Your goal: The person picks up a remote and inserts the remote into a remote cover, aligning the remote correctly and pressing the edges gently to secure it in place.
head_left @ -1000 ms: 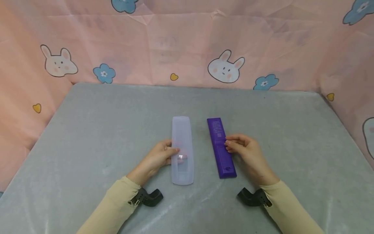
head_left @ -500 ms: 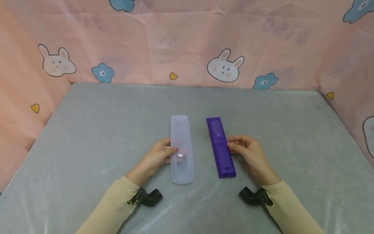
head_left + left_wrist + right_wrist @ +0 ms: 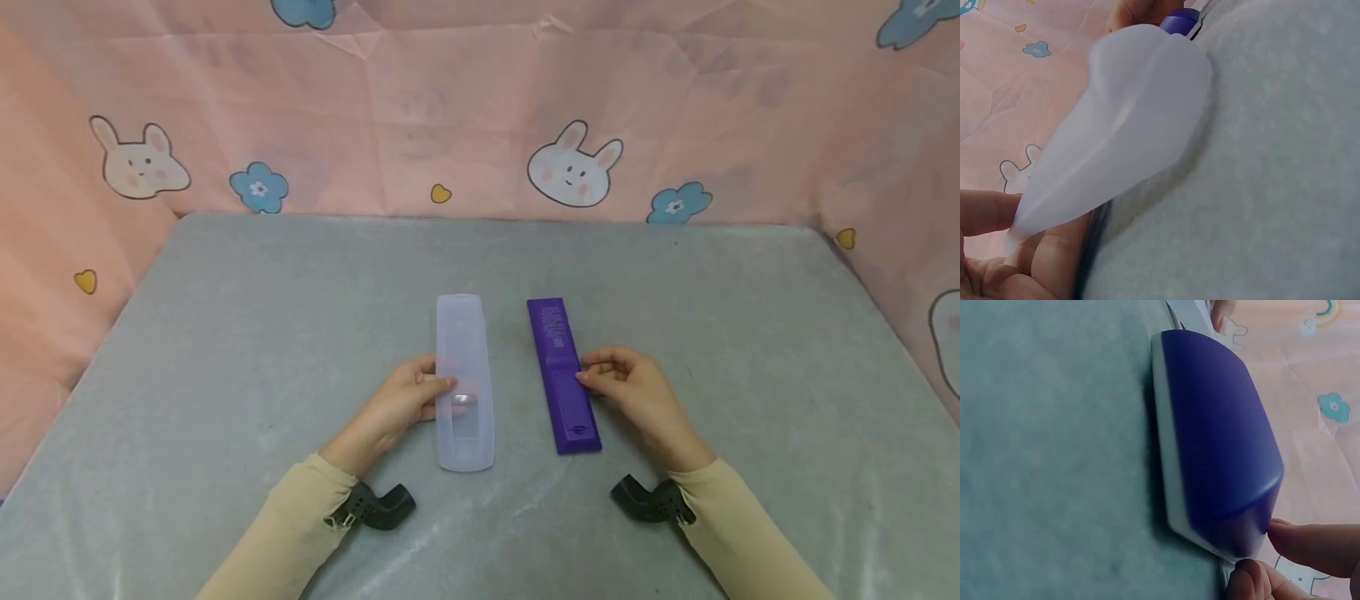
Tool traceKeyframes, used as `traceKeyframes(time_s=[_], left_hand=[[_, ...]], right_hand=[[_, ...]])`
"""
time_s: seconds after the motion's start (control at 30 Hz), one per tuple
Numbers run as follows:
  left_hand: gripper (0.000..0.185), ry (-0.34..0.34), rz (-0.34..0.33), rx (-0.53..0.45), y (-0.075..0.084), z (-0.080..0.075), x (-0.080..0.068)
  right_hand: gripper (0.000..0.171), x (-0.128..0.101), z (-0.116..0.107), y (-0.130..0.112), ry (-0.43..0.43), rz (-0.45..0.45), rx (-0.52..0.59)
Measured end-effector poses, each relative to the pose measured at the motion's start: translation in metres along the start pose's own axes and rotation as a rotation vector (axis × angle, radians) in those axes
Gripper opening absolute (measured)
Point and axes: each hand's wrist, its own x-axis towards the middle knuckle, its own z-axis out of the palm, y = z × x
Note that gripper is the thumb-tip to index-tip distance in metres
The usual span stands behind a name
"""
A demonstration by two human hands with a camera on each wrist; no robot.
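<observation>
My left hand [image 3: 397, 404] pinches the left edge of a translucent silicone remote cover [image 3: 463, 350], thumb on top and fingers underneath, faintly visible through it. In the left wrist view the cover [image 3: 1129, 119] tilts above the table with a shadow below it. To its right is a purple remote control [image 3: 557, 350], back side up, with small print near the far end and a battery lid near the close end. The thumb and fingers of my right hand [image 3: 637, 392] pinch the remote's right edge. A pale front side shows under the purple remote's back [image 3: 1216, 431] in the right wrist view.
Both items are over a grey cloth-covered table [image 3: 300, 292]. A pink curtain [image 3: 450, 100] with rabbits and blue flowers hangs behind and beside it. Black wrist mounts [image 3: 382, 507] are strapped over the beige sleeves [image 3: 285, 529].
The view has shifted slightly. My right fingers drew back a little from the remote's edge, then came in against it again. My left hand keeps its hold on the cover.
</observation>
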Motion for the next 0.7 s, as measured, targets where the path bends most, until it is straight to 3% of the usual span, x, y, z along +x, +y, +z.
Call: traceKeyframes(time_s=[0.13,0.43,0.57,0.7], left_hand=[[0.041,-0.007,0.016,0.007,-0.0007,0.0005,0.0005],[0.04,0.007,0.019,0.016,-0.0003,0.0015,0.0017],[0.04,0.002,0.018,0.003,-0.0008,0.002,0.001],[0.041,-0.004,0.025,-0.004,-0.0019,0.0021,0.0013]], right_hand=[[0.032,0.0011,-0.0007,0.0015,-0.003,-0.001,-0.063],[0.049,-0.0004,0.0058,-0.0061,-0.007,-0.058,-0.34],[0.049,-0.0004,0.0078,-0.0077,-0.017,-0.039,-0.339],[0.043,0.0,0.0045,-0.0043,-0.046,-0.009,-0.266]])
